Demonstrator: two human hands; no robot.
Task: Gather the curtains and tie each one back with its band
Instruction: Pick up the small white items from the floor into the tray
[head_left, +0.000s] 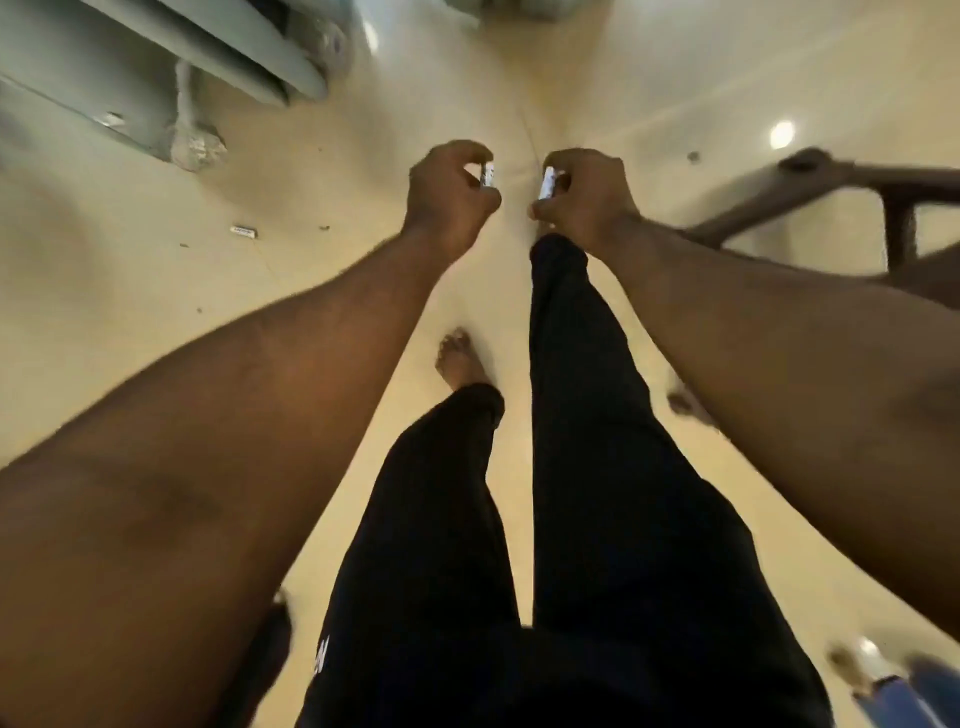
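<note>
Both my arms reach forward over a cream tiled floor. My left hand (451, 195) has its fingers curled round a small white piece (488, 175). My right hand (582, 196) pinches a second small white piece (548, 183). The two hands sit close together, a small gap between them. The view is blurred and I cannot tell what the white pieces are. No curtain and no band show in this view. Below the hands are my legs in black trousers (587, 415) and one bare foot (460, 358).
A grey metal frame with a foot (192, 140) stands at the upper left. Dark wooden furniture legs (857, 208) cross the right side. A small white scrap (244, 232) lies on the floor at left. Another person's foot and blue trousers (883, 686) show at the bottom right.
</note>
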